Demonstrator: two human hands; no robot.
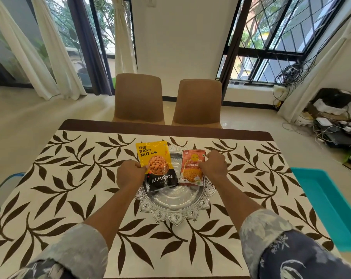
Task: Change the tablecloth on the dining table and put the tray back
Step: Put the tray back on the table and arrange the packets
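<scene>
A cream tablecloth (70, 188) with brown leaf print covers the dining table, leaving a dark wooden strip bare at the far edge. An ornate silver tray (174, 210) sits in the middle of it. My left hand (130, 174) grips the left edge of a yellow and black almond packet (156, 164), which leans over the tray's left part. My right hand (213, 166) holds the right edge of an orange garlic snack packet (190, 168) over the tray's right part.
Two brown chairs (138, 97) (197, 101) stand at the table's far side. A teal plastic tub (327, 206) sits off the right edge, and a blue-rimmed object (1, 190) off the left. Cables and boxes (331, 121) clutter the floor at the right wall.
</scene>
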